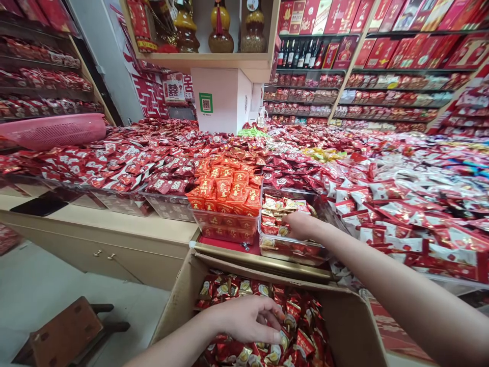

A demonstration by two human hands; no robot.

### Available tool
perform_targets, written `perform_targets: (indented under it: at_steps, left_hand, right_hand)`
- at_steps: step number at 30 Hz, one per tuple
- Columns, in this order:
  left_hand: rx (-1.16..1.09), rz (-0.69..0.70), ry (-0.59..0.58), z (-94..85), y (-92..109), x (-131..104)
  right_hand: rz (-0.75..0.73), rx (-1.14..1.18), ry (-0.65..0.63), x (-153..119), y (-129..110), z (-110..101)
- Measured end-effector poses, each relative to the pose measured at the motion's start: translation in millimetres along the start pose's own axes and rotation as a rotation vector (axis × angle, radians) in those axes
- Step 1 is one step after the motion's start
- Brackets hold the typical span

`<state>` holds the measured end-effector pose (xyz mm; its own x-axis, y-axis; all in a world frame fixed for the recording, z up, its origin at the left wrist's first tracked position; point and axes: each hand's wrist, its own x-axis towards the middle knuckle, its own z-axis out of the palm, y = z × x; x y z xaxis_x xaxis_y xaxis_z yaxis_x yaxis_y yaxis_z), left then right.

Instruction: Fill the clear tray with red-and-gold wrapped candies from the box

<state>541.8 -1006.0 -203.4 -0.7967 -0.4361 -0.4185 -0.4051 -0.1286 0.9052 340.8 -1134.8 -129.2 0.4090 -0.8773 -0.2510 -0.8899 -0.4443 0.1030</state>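
Note:
My left hand is low over an open cardboard box, its fingers loosely bent and the thumb apart from them. Below and around its fingertips lie many red and gold wrapped candies with a round yellowish picture. My right hand reaches into a clear plastic bin on the counter, among similar candy packets, some marked "DURIAN". Its fingers are hidden by the hand itself and the packets, so I cannot see what they hold.
Left of that bin stands a clear bin heaped with orange-red packets. White-and-red packets pile up at right. A pink basket and a dark flat tablet-like object are at left. A wooden stool stands on the floor.

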Motion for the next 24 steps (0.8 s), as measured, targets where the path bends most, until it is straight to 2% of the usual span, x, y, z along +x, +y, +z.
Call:
perform_targets:
  at_steps: [7, 11, 13, 15, 16, 17, 19, 21, 22, 24]
  left_hand:
    - [0.035, -0.012, 0.003, 0.7, 1.8, 0.1]
    - [0.156, -0.012, 0.016, -0.3, 2.0, -1.8]
    - [0.316, -0.047, 0.083, -0.5, -0.2, -2.7]
    - [0.515, -0.101, 0.158, 0.9, -6.2, -2.1]
    - [0.601, -0.125, 0.179, 2.5, -10.8, -0.8]
    - [0.664, -0.138, 0.180, 4.6, -16.5, 1.3]
    - [0.730, -0.132, 0.126, 10.1, -30.1, 7.4]
    - [0.752, -0.109, 0.013, 15.6, -45.4, 15.0]
    - [0.765, -0.114, -0.047, 17.8, -53.2, 18.7]
    - [0.782, -0.130, -0.085, 20.3, -68.1, 25.2]
  right_hand:
    - [0.036, -0.001, -0.024, 2.8, -5.4, 4.4]
    - [0.051, 0.011, -0.048, -3.4, -4.3, -9.9]
    - [0.098, 0.019, 0.019, -19.8, -10.1, -25.3]
    - [0.134, 0.060, 0.158, -47.0, -25.2, -38.9]
    - [0.120, 0.112, 0.209, -62.8, -36.1, -41.9]
    - [0.069, 0.204, 0.199, -78.6, -48.6, -41.0]
    - [-0.131, 0.480, 0.014, -104.7, -74.2, -25.6]
    - [-0.231, 0.626, -0.254, -118.3, -93.6, 4.6]
    - [-0.223, 0.606, -0.386, -120.3, -99.2, 22.5]
    - [-0.142, 0.548, -0.507, -117.9, -101.6, 57.9]
